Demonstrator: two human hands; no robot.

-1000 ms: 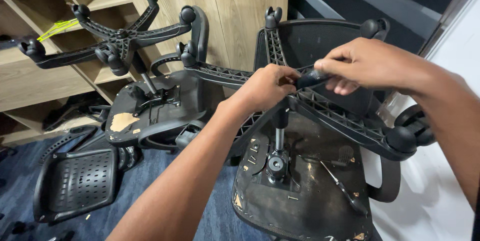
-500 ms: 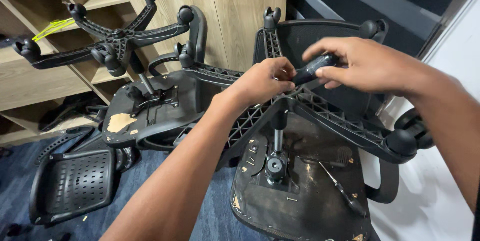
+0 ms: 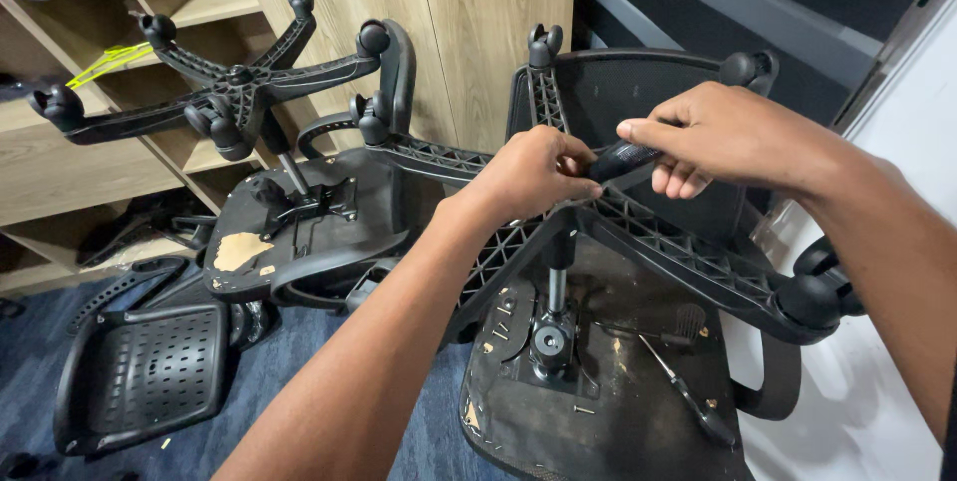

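An office chair lies upside down in front of me, its black five-arm base (image 3: 688, 252) facing up on a gas cylinder (image 3: 556, 277). My left hand (image 3: 533, 177) is closed over the hub of the base and touches the tip end of a black tool handle (image 3: 623, 157). My right hand (image 3: 723, 137) grips that handle from the right, fingers wrapped around it. The tool's tip is hidden under my left fingers. The worn seat underside (image 3: 608, 421) lies below.
A screwdriver (image 3: 688, 396) and loose screws (image 3: 498, 326) lie on the seat underside. A second overturned chair (image 3: 299, 227) with its base (image 3: 239, 92) stands at left before wooden shelves (image 3: 60, 177). A perforated backrest (image 3: 140, 371) lies on the blue floor. A white wall (image 3: 877, 411) is at right.
Both hands stay at the hub. My right hand has turned slightly and shifted its fingers on the handle. The chair has not moved.
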